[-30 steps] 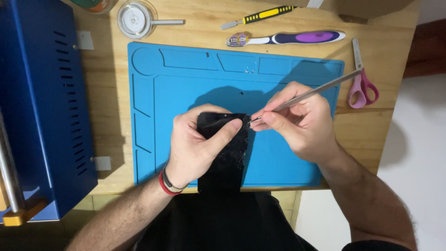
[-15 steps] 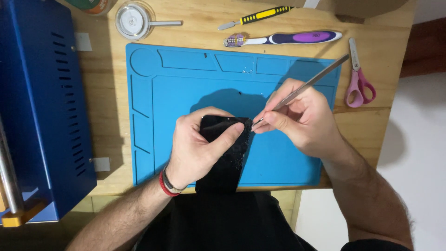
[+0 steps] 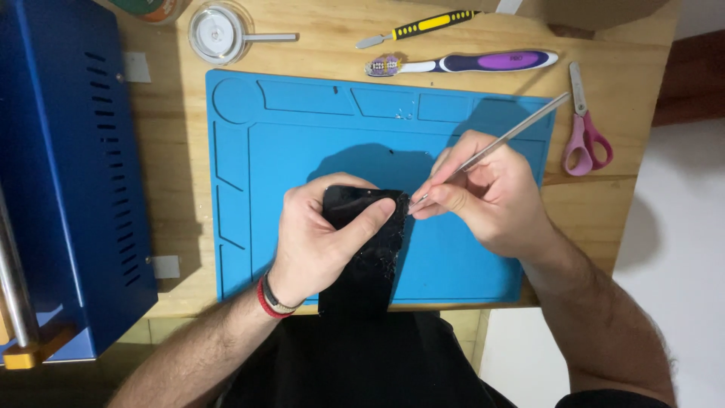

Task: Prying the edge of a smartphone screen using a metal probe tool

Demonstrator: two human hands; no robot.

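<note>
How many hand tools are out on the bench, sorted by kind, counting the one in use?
Metal pry tools: 1, the thin rod in the right hand
Screwdriver-style tools: 1, yellow and black handle
Toothbrushes: 1, purple and white
Scissors: 1, pink handles
Total: 4

Blue work mat [image 3: 302,143], pink-handled scissors [image 3: 585,136], purple toothbrush [image 3: 468,62], yellow-handled tool [image 3: 419,29], blue metal box [image 3: 64,174]
</note>
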